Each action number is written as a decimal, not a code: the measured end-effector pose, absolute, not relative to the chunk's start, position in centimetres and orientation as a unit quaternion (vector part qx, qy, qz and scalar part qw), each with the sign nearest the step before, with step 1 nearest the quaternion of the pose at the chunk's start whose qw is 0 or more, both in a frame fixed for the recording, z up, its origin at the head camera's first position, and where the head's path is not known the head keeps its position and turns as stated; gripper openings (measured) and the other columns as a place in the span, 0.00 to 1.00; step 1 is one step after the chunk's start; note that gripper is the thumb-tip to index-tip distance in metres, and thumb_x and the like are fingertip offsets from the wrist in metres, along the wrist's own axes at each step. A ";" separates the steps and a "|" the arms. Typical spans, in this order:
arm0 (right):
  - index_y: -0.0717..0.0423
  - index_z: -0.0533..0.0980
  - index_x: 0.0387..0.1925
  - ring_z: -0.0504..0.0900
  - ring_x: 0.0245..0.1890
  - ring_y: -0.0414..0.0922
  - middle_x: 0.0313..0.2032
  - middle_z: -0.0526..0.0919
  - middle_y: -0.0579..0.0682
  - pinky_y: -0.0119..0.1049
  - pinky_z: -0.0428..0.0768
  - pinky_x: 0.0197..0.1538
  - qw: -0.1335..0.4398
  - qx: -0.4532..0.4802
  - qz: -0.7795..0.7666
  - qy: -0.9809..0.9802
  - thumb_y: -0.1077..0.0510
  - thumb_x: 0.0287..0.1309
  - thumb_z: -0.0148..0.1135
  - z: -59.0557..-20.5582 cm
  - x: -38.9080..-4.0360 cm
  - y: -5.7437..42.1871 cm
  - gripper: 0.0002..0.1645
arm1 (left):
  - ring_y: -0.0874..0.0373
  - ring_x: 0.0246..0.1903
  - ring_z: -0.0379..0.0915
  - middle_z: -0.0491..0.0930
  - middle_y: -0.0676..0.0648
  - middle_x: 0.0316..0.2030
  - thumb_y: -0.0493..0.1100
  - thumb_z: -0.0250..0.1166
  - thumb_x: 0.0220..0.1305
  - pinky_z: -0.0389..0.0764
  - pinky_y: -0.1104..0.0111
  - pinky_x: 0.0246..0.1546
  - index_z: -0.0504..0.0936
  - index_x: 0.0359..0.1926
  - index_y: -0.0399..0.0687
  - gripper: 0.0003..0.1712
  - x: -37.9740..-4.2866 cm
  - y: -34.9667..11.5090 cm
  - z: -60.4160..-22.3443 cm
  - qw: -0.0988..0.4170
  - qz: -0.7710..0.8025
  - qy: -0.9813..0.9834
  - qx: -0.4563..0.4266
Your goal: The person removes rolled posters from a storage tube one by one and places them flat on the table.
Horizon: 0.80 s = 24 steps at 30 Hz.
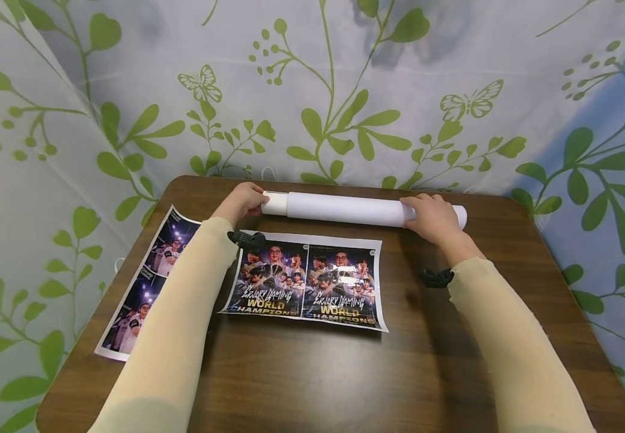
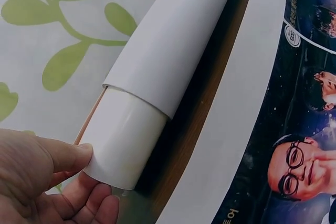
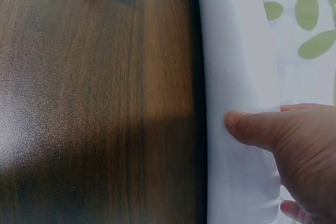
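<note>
A long white paper roll (image 1: 345, 208) lies along the back of the table, with a narrower off-white tube (image 2: 123, 135) sticking out of its left end. My left hand (image 1: 243, 199) pinches that tube at its outer end, thumb on the side and fingers curled at the opening. Near the roll's right end, my right hand (image 1: 432, 216) grips it from above. In the right wrist view the thumb presses the near side of the roll (image 3: 236, 66), while the other fingers go behind it and are mostly hidden.
In front of the roll lies a glossy poster sheet (image 1: 304, 279) with two matching group pictures and slightly curled edges. Another printed sheet (image 1: 142, 300) lies at the left, partly under my left forearm. A leaf-patterned curtain (image 1: 334, 90) hangs right behind the brown table (image 1: 312, 379).
</note>
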State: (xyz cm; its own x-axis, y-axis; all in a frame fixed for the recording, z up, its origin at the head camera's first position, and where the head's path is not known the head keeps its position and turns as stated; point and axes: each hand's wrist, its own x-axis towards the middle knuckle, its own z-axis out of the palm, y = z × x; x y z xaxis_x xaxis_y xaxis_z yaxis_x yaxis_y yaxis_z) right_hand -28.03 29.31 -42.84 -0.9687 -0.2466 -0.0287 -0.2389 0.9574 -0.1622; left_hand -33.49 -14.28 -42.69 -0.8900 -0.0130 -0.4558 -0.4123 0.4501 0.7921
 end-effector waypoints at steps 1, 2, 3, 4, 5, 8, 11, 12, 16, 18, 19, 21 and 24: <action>0.56 0.70 0.71 0.68 0.61 0.69 0.64 0.73 0.66 0.67 0.67 0.60 0.024 -0.122 -0.079 0.989 0.55 0.61 0.72 -42.8 -28.1 29.3 0.39 | 0.54 0.37 0.73 0.72 0.40 0.49 0.37 0.60 0.75 0.79 0.60 0.50 0.69 0.67 0.34 0.24 -33.6 -14.4 -42.7 0.198 0.508 0.828 -0.129; 0.55 0.70 0.71 0.68 0.61 0.69 0.64 0.73 0.66 0.67 0.67 0.59 0.025 -0.122 -0.078 0.989 0.55 0.61 0.72 -42.8 -28.1 29.3 0.39 | 0.54 0.37 0.73 0.72 0.40 0.50 0.37 0.60 0.75 0.79 0.61 0.49 0.69 0.68 0.34 0.24 -33.8 -14.5 -42.7 0.198 0.506 0.829 -0.130; 0.55 0.70 0.71 0.68 0.61 0.69 0.64 0.73 0.66 0.67 0.67 0.60 0.025 -0.121 -0.078 0.989 0.55 0.61 0.72 -42.9 -28.2 29.3 0.39 | 0.55 0.37 0.73 0.72 0.40 0.51 0.37 0.60 0.75 0.80 0.62 0.49 0.69 0.68 0.34 0.24 -34.0 -14.6 -42.8 0.200 0.506 0.829 -0.132; 0.55 0.70 0.71 0.68 0.61 0.69 0.64 0.73 0.66 0.67 0.67 0.60 0.026 -0.120 -0.078 0.989 0.55 0.61 0.72 -42.9 -28.3 29.3 0.39 | 0.55 0.37 0.74 0.73 0.39 0.52 0.37 0.60 0.75 0.80 0.62 0.48 0.69 0.68 0.34 0.24 -34.2 -14.7 -42.9 0.203 0.504 0.829 -0.133; 0.55 0.71 0.71 0.68 0.61 0.69 0.64 0.73 0.65 0.67 0.67 0.60 0.026 -0.119 -0.077 0.990 0.55 0.61 0.72 -42.9 -28.3 29.2 0.38 | 0.55 0.36 0.74 0.73 0.39 0.52 0.37 0.60 0.75 0.81 0.63 0.46 0.69 0.67 0.34 0.24 -34.5 -14.8 -43.1 0.204 0.503 0.829 -0.134; 0.55 0.71 0.71 0.68 0.62 0.69 0.64 0.73 0.65 0.67 0.66 0.60 0.027 -0.114 -0.079 0.990 0.55 0.60 0.73 -42.9 -28.5 29.2 0.38 | 0.55 0.33 0.74 0.74 0.36 0.51 0.36 0.61 0.73 0.82 0.65 0.39 0.70 0.64 0.33 0.23 -35.6 -15.3 -43.8 0.204 0.499 0.831 -0.133; 0.55 0.71 0.71 0.68 0.62 0.69 0.64 0.73 0.65 0.67 0.67 0.60 0.028 -0.111 -0.079 0.990 0.55 0.60 0.72 -42.9 -28.6 29.1 0.38 | 0.53 0.35 0.75 0.73 0.34 0.53 0.36 0.61 0.73 0.82 0.65 0.37 0.69 0.64 0.31 0.23 -36.3 -15.6 -44.1 0.209 0.492 0.834 -0.134; 0.55 0.71 0.71 0.68 0.62 0.69 0.64 0.73 0.65 0.67 0.67 0.60 0.028 -0.110 -0.080 0.990 0.55 0.60 0.72 -42.9 -28.6 29.1 0.38 | 0.53 0.36 0.75 0.73 0.34 0.54 0.36 0.61 0.73 0.82 0.65 0.38 0.70 0.64 0.31 0.23 -36.4 -15.7 -44.0 0.210 0.490 0.835 -0.135; 0.55 0.71 0.71 0.68 0.62 0.69 0.64 0.73 0.65 0.67 0.66 0.60 0.029 -0.108 -0.079 0.991 0.55 0.60 0.72 -42.9 -28.7 29.0 0.38 | 0.54 0.38 0.74 0.72 0.36 0.57 0.37 0.60 0.75 0.81 0.67 0.40 0.68 0.68 0.34 0.25 -36.2 -15.8 -43.3 0.218 0.490 0.833 -0.137; 0.55 0.71 0.71 0.67 0.62 0.69 0.65 0.73 0.65 0.67 0.66 0.61 0.029 -0.107 -0.079 0.991 0.55 0.60 0.72 -42.8 -28.7 28.9 0.38 | 0.55 0.37 0.73 0.72 0.39 0.54 0.37 0.59 0.75 0.81 0.68 0.38 0.68 0.69 0.34 0.25 -36.0 -15.8 -42.9 0.219 0.494 0.831 -0.134; 0.55 0.70 0.71 0.67 0.62 0.69 0.65 0.73 0.65 0.67 0.66 0.61 0.030 -0.106 -0.079 0.991 0.55 0.61 0.72 -42.8 -28.8 28.9 0.38 | 0.55 0.36 0.73 0.72 0.39 0.52 0.37 0.59 0.75 0.81 0.68 0.37 0.68 0.69 0.34 0.26 -35.9 -15.9 -42.7 0.221 0.496 0.829 -0.133; 0.55 0.70 0.71 0.67 0.62 0.69 0.65 0.73 0.65 0.67 0.66 0.61 0.032 -0.104 -0.079 0.991 0.55 0.61 0.72 -42.8 -28.9 28.9 0.39 | 0.55 0.36 0.73 0.71 0.41 0.49 0.37 0.60 0.75 0.81 0.68 0.38 0.68 0.69 0.34 0.26 -36.0 -16.0 -42.6 0.221 0.498 0.828 -0.131; 0.55 0.70 0.71 0.67 0.62 0.68 0.65 0.73 0.65 0.67 0.66 0.61 0.033 -0.100 -0.078 0.991 0.55 0.61 0.72 -42.8 -29.0 28.8 0.39 | 0.54 0.37 0.74 0.71 0.40 0.50 0.37 0.59 0.75 0.82 0.64 0.44 0.68 0.69 0.34 0.26 -36.4 -16.3 -42.6 0.223 0.497 0.828 -0.132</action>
